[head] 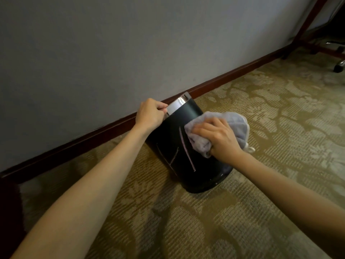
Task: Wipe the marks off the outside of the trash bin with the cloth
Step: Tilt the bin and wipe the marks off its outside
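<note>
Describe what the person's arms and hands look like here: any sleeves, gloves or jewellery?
Both forearms are bare all the way to the edge of the picture, so no sleeves show. The left hand and the right hand wear no gloves. No watch, bracelet or wristband shows on either wrist. There may be a ring on a right-hand finger, but it is too small to tell.

Dim room, wide-angle distortion, soft focus

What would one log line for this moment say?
left hand: grips bin rim | right hand: presses cloth on trash bin side | marks: still visible | bin tilted on carpet
</note>
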A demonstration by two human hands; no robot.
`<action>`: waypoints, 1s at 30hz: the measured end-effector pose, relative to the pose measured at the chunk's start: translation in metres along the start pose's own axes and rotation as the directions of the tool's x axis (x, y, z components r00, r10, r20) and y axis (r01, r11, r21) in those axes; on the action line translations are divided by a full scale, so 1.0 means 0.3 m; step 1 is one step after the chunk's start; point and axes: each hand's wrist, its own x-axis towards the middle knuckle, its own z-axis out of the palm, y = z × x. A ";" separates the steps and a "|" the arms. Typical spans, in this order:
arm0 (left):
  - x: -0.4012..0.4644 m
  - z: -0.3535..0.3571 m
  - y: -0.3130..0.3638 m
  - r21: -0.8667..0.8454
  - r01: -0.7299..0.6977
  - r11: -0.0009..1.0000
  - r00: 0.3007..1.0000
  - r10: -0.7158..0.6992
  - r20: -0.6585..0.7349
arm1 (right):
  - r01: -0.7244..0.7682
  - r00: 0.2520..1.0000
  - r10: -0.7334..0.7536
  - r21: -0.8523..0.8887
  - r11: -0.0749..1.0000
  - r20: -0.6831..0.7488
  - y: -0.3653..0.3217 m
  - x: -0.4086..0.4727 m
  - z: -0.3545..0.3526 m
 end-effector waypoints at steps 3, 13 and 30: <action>0.003 -0.019 -0.018 -0.053 0.049 0.997 0.998 -0.046 0.041 | 0.027 0.998 -0.026 -0.010 1.000 0.059 -0.009 -0.159 0.018; -0.018 0.025 0.059 -0.057 -0.066 0.996 0.997 0.069 0.044 | 0.005 0.999 -0.001 -0.081 0.997 0.053 0.000 -0.168 -0.022; -0.033 0.058 0.121 0.001 -0.145 0.989 0.987 0.145 0.071 | 0.094 0.977 -0.061 -0.158 0.983 0.206 -0.009 -0.356 -0.020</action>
